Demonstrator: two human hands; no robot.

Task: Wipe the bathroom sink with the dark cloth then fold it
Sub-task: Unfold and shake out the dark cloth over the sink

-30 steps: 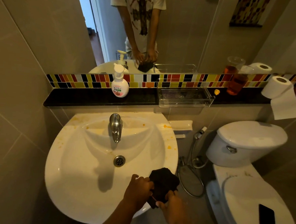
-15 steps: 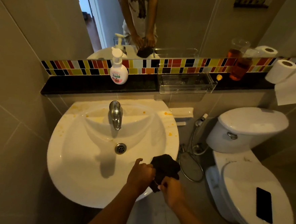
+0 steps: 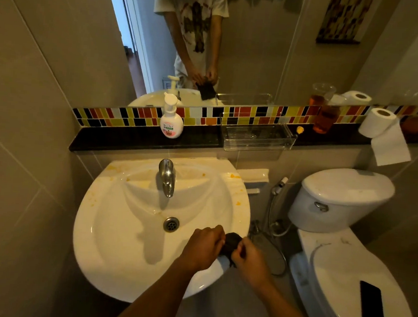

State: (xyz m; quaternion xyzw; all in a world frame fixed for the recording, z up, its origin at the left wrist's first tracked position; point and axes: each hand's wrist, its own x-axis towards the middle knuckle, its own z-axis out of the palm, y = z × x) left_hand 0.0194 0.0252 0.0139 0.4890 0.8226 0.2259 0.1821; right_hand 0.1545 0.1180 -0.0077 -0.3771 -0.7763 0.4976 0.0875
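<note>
The white bathroom sink (image 3: 114, 231) fills the middle of the view, with orange stains along its back ledge and on both side rims. A chrome tap (image 3: 166, 177) stands at the back and the drain (image 3: 171, 224) lies in the bowl. The dark cloth (image 3: 231, 243) is bunched small over the sink's front right rim. My left hand (image 3: 203, 248) grips its left side and my right hand (image 3: 249, 259) grips its right side, so most of the cloth is hidden between them.
A black ledge (image 3: 120, 139) behind the sink carries a soap pump bottle (image 3: 171, 121), a clear tray (image 3: 256, 137), an amber cup (image 3: 325, 120) and a toilet roll (image 3: 378, 123). A toilet (image 3: 338, 274) stands to the right with a black phone (image 3: 372, 306) on its lid. A spray hose (image 3: 272, 207) hangs between the two.
The cloth is gathered into a much smaller bundle between my hands than before. Both hands stay at the sink's front right rim. The camera has tilted up.
</note>
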